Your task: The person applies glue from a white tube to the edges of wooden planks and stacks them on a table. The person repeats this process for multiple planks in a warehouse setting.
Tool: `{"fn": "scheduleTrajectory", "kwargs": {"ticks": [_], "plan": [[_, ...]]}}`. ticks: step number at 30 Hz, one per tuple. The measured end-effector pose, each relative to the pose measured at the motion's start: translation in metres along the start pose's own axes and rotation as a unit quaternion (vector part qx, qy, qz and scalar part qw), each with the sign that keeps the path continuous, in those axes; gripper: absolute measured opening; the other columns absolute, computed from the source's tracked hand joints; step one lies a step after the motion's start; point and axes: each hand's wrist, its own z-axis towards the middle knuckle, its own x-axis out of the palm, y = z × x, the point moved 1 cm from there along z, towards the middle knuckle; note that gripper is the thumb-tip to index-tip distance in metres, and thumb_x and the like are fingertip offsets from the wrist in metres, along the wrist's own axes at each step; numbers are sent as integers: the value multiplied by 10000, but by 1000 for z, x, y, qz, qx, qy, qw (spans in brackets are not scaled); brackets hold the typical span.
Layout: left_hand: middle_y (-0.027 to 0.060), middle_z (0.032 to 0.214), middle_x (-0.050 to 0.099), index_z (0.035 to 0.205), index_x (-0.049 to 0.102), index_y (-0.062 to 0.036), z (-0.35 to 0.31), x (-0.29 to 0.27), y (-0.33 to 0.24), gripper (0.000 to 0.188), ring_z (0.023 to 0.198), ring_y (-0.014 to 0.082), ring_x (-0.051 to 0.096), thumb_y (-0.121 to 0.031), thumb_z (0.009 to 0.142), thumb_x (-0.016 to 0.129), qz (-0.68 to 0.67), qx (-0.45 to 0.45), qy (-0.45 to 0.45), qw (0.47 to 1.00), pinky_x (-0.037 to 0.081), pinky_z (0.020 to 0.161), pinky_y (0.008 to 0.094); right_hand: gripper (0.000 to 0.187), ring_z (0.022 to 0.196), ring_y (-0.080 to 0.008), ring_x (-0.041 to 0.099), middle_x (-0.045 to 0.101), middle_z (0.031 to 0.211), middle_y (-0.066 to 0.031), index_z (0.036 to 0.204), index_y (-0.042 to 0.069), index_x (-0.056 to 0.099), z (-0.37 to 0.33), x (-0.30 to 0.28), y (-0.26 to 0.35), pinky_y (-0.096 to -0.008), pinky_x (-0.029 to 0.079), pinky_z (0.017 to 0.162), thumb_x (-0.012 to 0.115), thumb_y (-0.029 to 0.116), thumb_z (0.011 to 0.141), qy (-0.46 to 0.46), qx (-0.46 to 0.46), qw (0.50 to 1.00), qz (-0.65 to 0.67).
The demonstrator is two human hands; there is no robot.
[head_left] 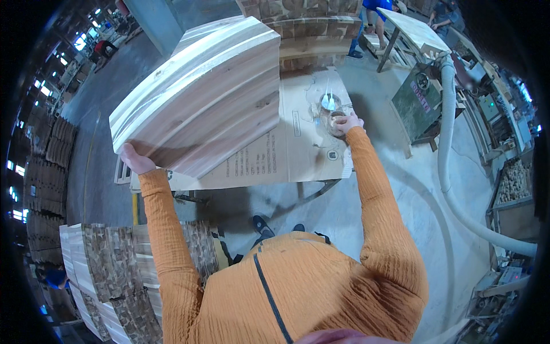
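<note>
A large laminated wooden panel (212, 109) with a curved edge and pale and brown stripes rests tilted on the cardboard-covered table. My left hand (136, 159) is closed on its lower left corner. Toward the table's right side, my right hand (349, 122) reaches into a small round dish (333, 127), its fingers drawn together. Whatever those fingers hold, if anything, is too small to make out. Just beyond stands another round container (328, 102) with white pieces in it. Stained, printed cardboard (295, 149) lies under all of these.
More wooden panels (309, 28) are stacked behind the table, and others (114, 258) lie at the lower left. To the right are a green machine (417, 103) and a ribbed grey hose (447, 143). Another person in blue (375, 8) stands at the far right.
</note>
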Motion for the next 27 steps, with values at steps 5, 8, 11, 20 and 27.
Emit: {"fn": "scheduleTrajectory", "kwargs": {"ticks": [5,8,11,20,27], "plan": [[59,1028,569,1084,557,15,2,-11,11,381,932,147,535,-296,864,556,-80,-89,-28,992,431,834,297,270,1116,-283,503,550,1220,-16,933,317,702,20,18,0,-465,416,943,695,335,664,23,-28,998,-47],[68,1093,566,1177,518,11,2,0,-1,389,973,151,535,-175,839,569,-82,-74,-13,994,431,846,288,242,899,-261,640,681,923,-59,911,303,703,31,27,-15,-353,503,831,666,324,673,-33,-117,992,-47],[95,1158,542,1263,447,33,-2,7,-12,502,1048,168,511,-166,816,561,-128,-21,20,991,404,910,290,283,852,-243,652,690,895,-46,892,196,718,35,28,-14,-356,513,793,700,359,661,31,-100,995,-2],[144,1240,510,1330,394,14,-1,16,-39,617,1146,210,476,-202,777,564,-39,8,39,998,356,990,323,271,835,-246,621,655,905,-128,790,12,638,37,-87,4,-354,479,790,714,264,724,-222,-249,912,237],[171,1238,520,1346,366,20,-5,11,-58,695,1139,238,502,-222,739,605,-7,-3,57,998,365,987,344,177,899,-215,554,599,891,-112,825,0,616,-108,-164,217,-304,423,800,639,174,809,-174,-520,801,241]]}}
